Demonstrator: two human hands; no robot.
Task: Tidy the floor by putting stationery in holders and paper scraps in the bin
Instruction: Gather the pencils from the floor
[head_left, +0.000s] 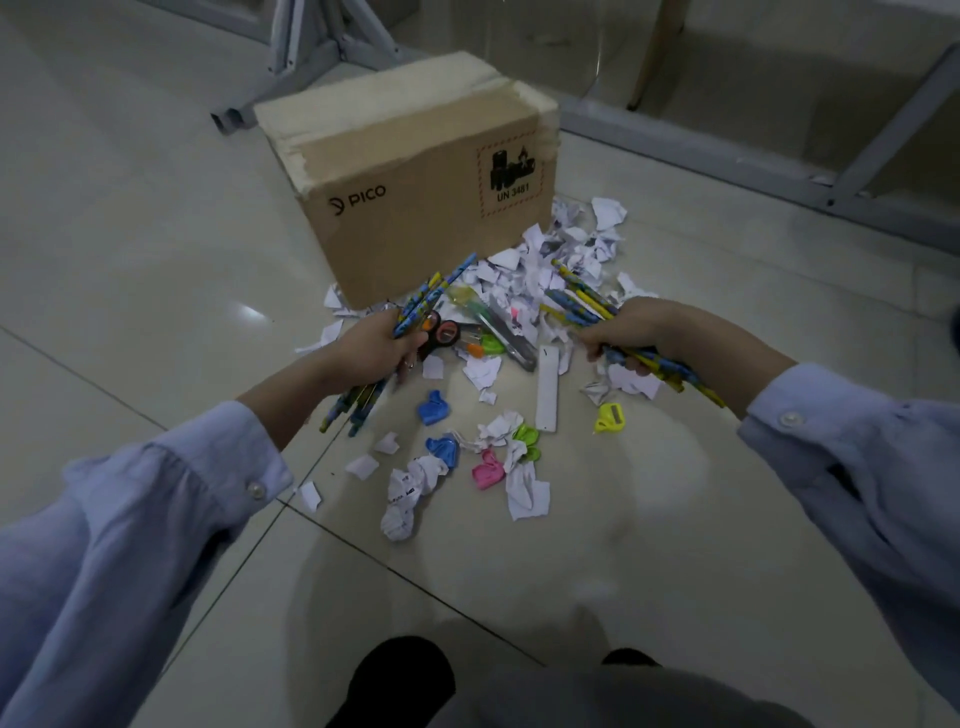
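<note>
My left hand (376, 345) grips a bundle of blue-and-yellow pencils (434, 293) that sticks out above and below the fist. My right hand (641, 330) holds a second bundle of the same pencils (576, 293), pointing up-left. Between the hands on the tiled floor lie scissors (441, 332) with black and orange handles, a utility knife (506, 332) and a white ruler (548, 387). Torn white paper scraps (550, 254) are heaped beside the hands and scattered nearer me. Small coloured sharpeners lie among them: blue (432, 408), pink (487, 470), green (525, 436), yellow (610, 417).
A closed cardboard box (415, 176) stands just behind the pile. Grey metal frame legs (322, 47) run behind it and along the right (779, 182). My dark shoes (400, 680) are at the bottom edge. No holder or bin is in view.
</note>
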